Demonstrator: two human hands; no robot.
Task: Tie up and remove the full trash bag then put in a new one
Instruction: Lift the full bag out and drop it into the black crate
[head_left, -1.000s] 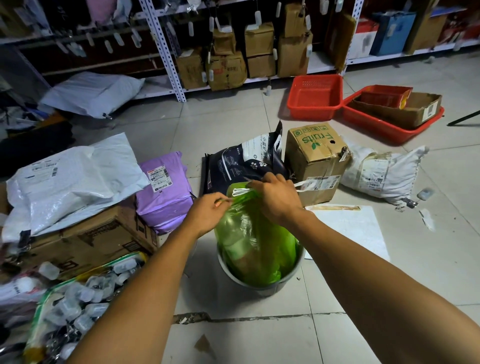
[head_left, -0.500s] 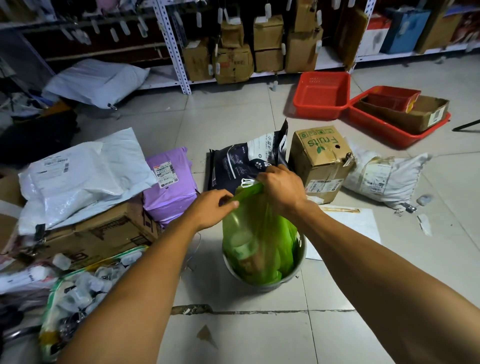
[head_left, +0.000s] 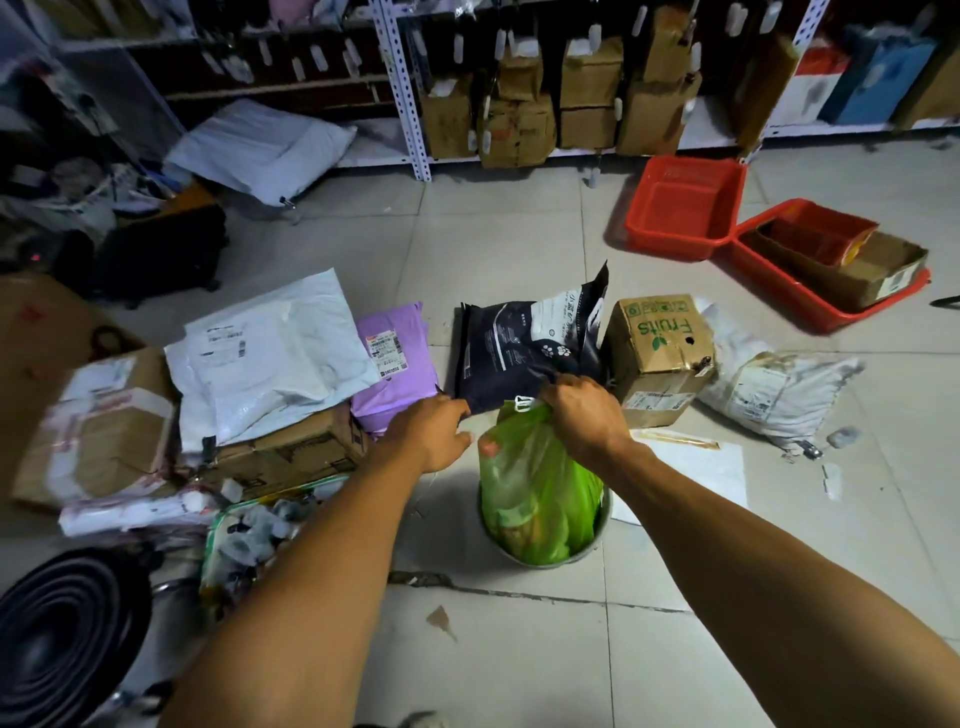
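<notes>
Head cam is all I've got here, looking down past both forearms at the floor. My right hand (head_left: 582, 415) is clamped on the gathered neck of the green trash bag (head_left: 535, 488), with the white drawstring loop (head_left: 523, 402) poking out just left of the knuckles. The bag hangs straight under that hand, its bottom half sitting inside the grey bin (head_left: 597, 540). My left hand (head_left: 434, 434) is off to the left of the bag top, near it but apart from it, fingers curled loosely; can't tell if it's pinching anything. Just beyond the hands there's a dark pouch (head_left: 524, 348), a purple mailer (head_left: 397, 364) past the left hand, and a "Fruits" cardboard box (head_left: 657, 348) past the right one.
</notes>
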